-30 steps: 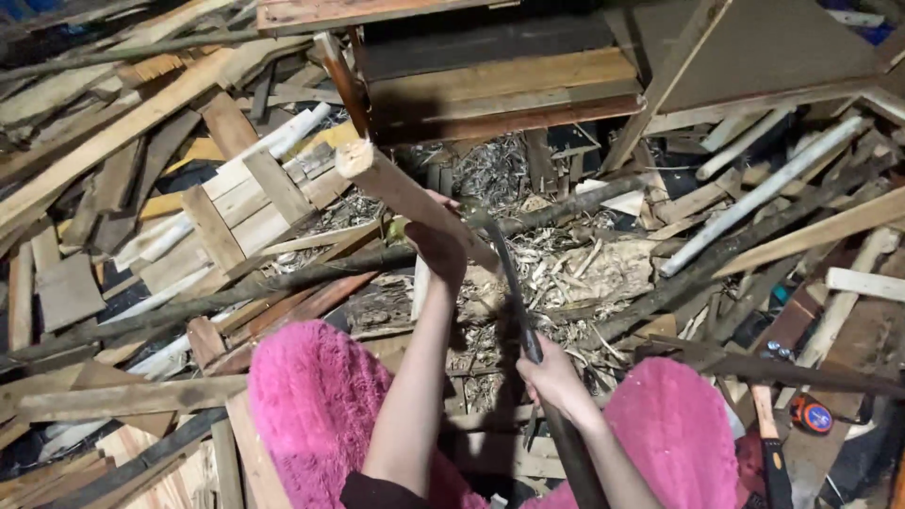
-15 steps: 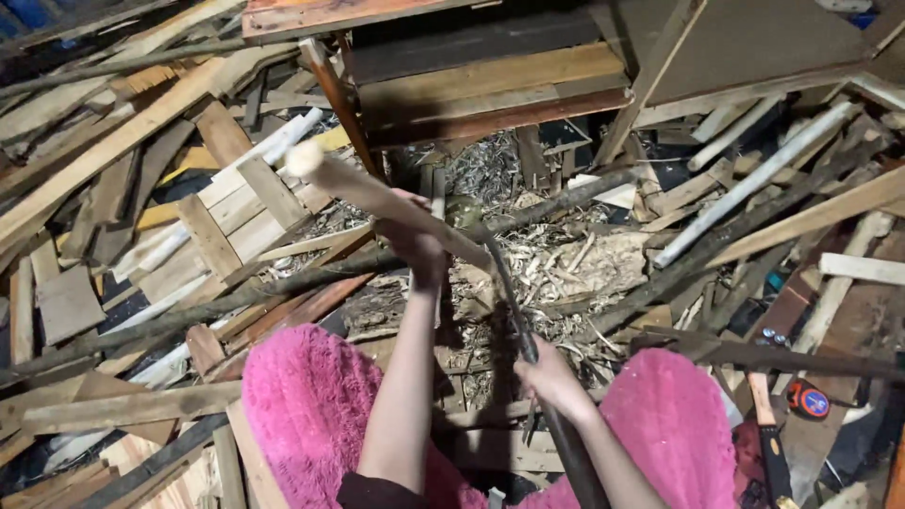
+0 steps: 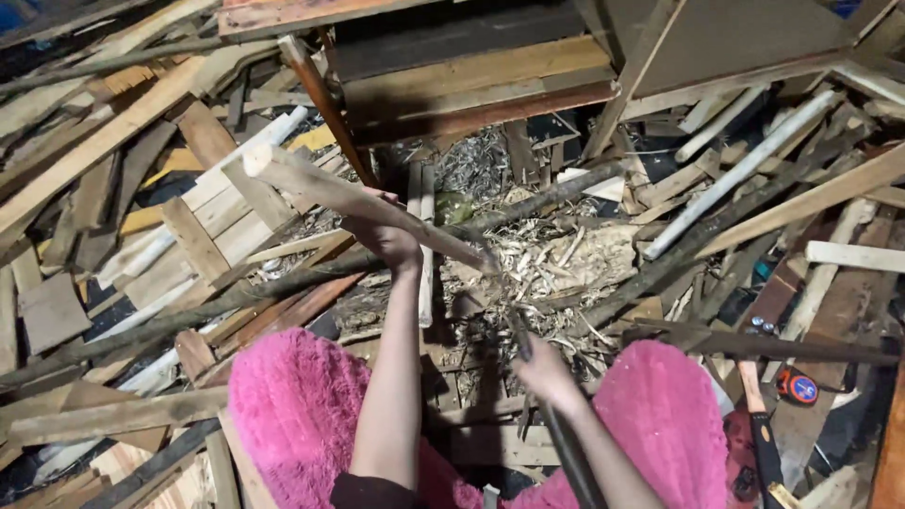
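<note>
Far left: loose planks [image 3: 104, 141] and pale slats [image 3: 203, 203] lie crossed in a heap.
Stick: a peeled, pale stick [image 3: 311, 184] slants from its cut upper end at the left down to a tapered tip near the middle of the scene; half a second earlier it stood steeper, with its butt higher and nearer the centre.
Left hand [image 3: 382, 236]: fingers wrapped around the stick at mid-length, the arm stretched forward from the body.
Meaning of the change: the stick has been laid over to a flatter angle, so its tip now rests low on the chip pile, apparently set for a cut.
Chips: pale shavings [image 3: 528, 254] are strewn under the stick's tip, beside a pale block [image 3: 594, 259].
Blade: a long dark blade [image 3: 521, 330] points up from the right hand towards the tip, just short of it.
Right hand [image 3: 545, 372]: closed on the blade's handle, low between the knees.
Knees: covered in pink fleece [image 3: 292, 415].
Far right: a small orange tool [image 3: 799, 386] lies among boards.
Containers: none to be seen; only a big dark wooden box shape [image 3: 471, 57] at the top, its contents not visible.
</note>
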